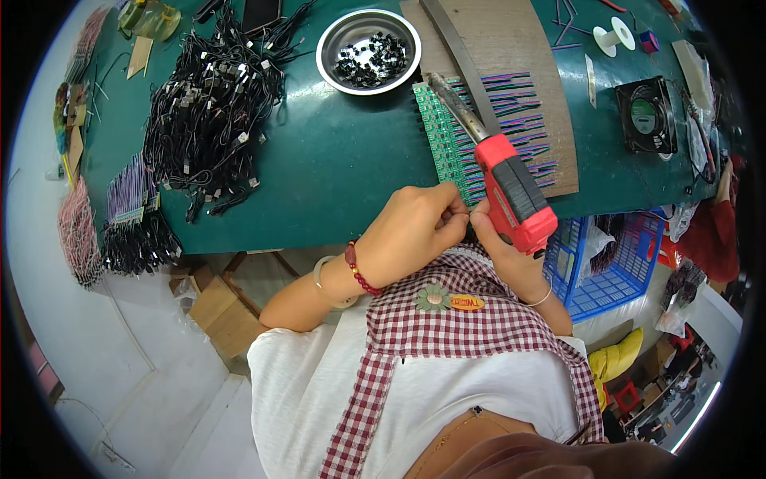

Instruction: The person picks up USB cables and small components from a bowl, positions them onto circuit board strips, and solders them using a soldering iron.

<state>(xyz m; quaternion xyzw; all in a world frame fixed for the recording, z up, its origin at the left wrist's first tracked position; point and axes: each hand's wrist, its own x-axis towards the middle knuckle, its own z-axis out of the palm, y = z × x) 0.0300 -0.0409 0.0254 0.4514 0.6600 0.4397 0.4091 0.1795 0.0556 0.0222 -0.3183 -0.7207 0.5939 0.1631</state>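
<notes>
A red and black soldering gun [513, 190] slants over the near end of a row of small green circuit boards [441, 132]. My right hand [511, 259] is closed at its handle, with the thumb showing to the left and the other fingers hidden behind the gun. My left hand [415, 231] is closed in a pinch beside the right thumb, at the table's near edge. Whatever lies between its fingertips is too small to make out. Purple and black wires [523, 124] stick out rightward from the boards. A flat metal bar [463, 60] lies across them.
A brown sheet [550, 96] lies under the boards. A metal bowl [321, 56] of small black parts stands farther back. Bundled black cables [211, 104] cover the left. At the right are a fan [645, 116] and a white spool [613, 37]; a blue crate [610, 279] stands below the table.
</notes>
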